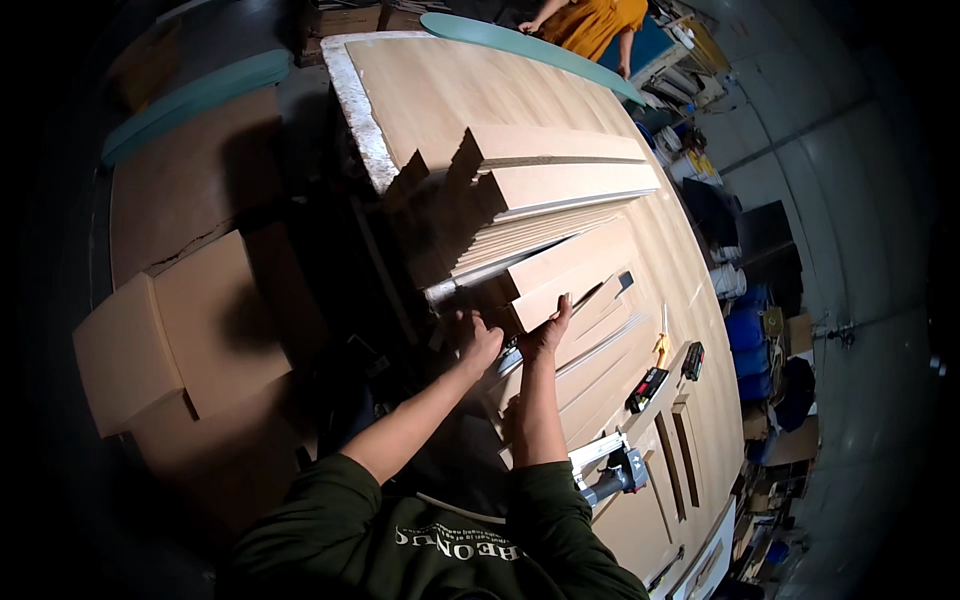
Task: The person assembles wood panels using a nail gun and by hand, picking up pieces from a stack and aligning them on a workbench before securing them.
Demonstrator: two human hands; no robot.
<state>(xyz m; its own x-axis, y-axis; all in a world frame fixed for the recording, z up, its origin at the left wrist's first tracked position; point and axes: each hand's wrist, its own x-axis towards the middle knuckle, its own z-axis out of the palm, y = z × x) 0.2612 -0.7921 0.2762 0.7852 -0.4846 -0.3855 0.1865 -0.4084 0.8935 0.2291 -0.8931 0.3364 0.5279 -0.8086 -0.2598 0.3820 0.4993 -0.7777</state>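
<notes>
A long tan wooden piece (575, 262), shaped like a narrow box or a short stack of boards, lies across the near edge of the worktable. My right hand (546, 332) grips its near end, thumb up along the side face. Just left of that end, my left hand (480, 340) is closed with its fingers curled in shadow. Whatever those fingers hold, if anything, is hidden. Beyond the piece rests a stack of thin boards (540, 238), with more long pieces (575, 187) farther back. Narrow loose strips (598, 345) lie to the right of my right hand.
On the worktable (480, 85), a nail gun (622, 478) lies at the right near two black battery packs (647, 390) and a yellow-handled tool (662, 348). Cardboard sheets (215, 325) are at the left. Across the table, a person in orange (600, 35) stands by a long green board (530, 45).
</notes>
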